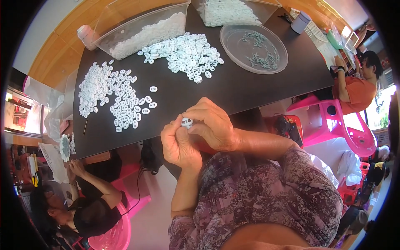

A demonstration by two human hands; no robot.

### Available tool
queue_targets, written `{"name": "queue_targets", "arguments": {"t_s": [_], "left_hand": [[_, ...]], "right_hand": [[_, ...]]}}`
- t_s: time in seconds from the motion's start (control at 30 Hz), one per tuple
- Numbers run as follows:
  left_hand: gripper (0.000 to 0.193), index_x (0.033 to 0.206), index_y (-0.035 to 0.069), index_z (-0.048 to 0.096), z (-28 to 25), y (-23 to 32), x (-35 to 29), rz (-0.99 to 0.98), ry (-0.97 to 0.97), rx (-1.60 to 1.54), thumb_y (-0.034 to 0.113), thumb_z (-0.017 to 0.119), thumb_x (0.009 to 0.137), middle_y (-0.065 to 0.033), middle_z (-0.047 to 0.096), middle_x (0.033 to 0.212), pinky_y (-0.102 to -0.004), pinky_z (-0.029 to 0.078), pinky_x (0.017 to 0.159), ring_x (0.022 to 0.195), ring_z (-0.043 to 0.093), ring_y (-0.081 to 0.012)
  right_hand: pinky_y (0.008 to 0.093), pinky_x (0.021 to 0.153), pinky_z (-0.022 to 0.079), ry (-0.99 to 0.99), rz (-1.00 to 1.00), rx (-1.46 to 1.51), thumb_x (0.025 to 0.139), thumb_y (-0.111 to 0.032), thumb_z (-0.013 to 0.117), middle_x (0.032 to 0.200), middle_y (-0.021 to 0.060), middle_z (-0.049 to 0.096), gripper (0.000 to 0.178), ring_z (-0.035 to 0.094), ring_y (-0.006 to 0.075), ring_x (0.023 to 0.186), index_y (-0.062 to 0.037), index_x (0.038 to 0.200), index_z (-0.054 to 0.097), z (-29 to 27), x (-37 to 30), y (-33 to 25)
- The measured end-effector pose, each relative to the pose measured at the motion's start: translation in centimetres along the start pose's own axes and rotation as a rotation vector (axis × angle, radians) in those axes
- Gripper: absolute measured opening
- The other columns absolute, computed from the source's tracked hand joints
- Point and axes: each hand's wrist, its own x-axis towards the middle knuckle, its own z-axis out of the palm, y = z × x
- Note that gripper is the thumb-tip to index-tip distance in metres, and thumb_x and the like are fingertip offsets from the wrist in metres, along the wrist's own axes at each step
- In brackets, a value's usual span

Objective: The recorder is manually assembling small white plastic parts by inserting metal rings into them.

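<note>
Just in front of the table's near edge, my two hands meet around a small white plastic piece (186,122) with dark round openings. My left hand (178,145) pinches it between thumb and fingers. From the other side my right hand (213,127) closes on it too, its fingertips partly hidden behind the piece. Beyond them on the dark table lie piles of small white oval pieces with two holes: one in the middle (189,54), another at the left (129,102). A round clear tray (233,62) at the right holds small grey-green parts.
Two clear bins, one at the far left (146,23) and one at the back (266,10), contain more white pieces. A lidded cup (301,23) stands at the far right corner, a pink bottle (86,36) at the far left. Other people sit at both sides near pink plastic chairs (333,121).
</note>
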Motion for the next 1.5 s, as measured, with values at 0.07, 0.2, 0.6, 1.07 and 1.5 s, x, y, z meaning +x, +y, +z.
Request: {"name": "queue_targets", "arguments": {"t_s": [0.07,0.2,0.6,1.07,1.5], "left_hand": [[0.024,0.1,-0.006,0.056,0.1,0.1,-0.1,-0.008,0.012,-0.017,0.016,0.056,0.09,-0.0058,0.058,0.091,-0.0239,0.046,0.077,0.081,0.054,-0.01],[0.024,0.101,-0.005,0.056,0.2,0.1,-0.3,0.021,-0.002,0.024,0.017,0.056,0.091,-0.0041,0.056,0.091,-0.0232,0.045,0.075,0.082,0.053,-0.0092],[0.024,0.104,-0.005,0.053,0.5,-1.0,-1.0,0.112,0.027,0.111,0.017,0.051,0.093,-0.0041,0.051,0.08,-0.0245,0.041,0.066,0.072,0.048,-0.011],[0.024,0.102,-0.005,0.051,-0.1,0.3,-0.5,-0.039,0.009,0.033,0.019,0.049,0.095,-0.0055,0.054,0.091,-0.0234,0.046,0.073,0.08,0.052,-0.0088],[0.023,0.103,-0.004,0.051,0.2,1.5,-0.8,0.035,-0.055,0.048,0.017,0.048,0.095,-0.0022,0.047,0.086,-0.0221,0.041,0.069,0.077,0.045,-0.0064]], "right_hand": [[0.0325,0.06,0.044,0.005,-0.008,-0.006,0.061,0.008,0.065,0.09,0.0154,0.061,0.037,0.055,0.026,0.069,0.0055,0.097,0.056,0.1,-0.1,0.1],[0.0329,0.059,0.044,0.028,-0.051,-0.029,0.062,0.009,0.062,0.087,0.0167,0.06,0.035,0.055,0.0265,0.067,0.0066,0.096,0.055,0.2,-0.1,0.1],[0.0326,0.052,0.044,0.061,-0.155,-0.115,0.064,0.009,0.058,0.079,0.0168,0.059,0.03,0.053,0.0253,0.058,0.0073,0.094,0.053,0.5,-0.3,0.7],[0.0321,0.054,0.043,0.054,-0.084,-0.042,0.064,0.007,0.062,0.083,0.0164,0.058,0.034,0.054,0.0256,0.064,0.0068,0.097,0.053,1.0,0.0,-0.1],[0.0335,0.052,0.043,0.041,-0.192,-0.087,0.07,0.003,0.064,0.081,0.0178,0.056,0.024,0.052,0.0255,0.061,0.0079,0.091,0.053,0.6,0.2,-0.4]]}}
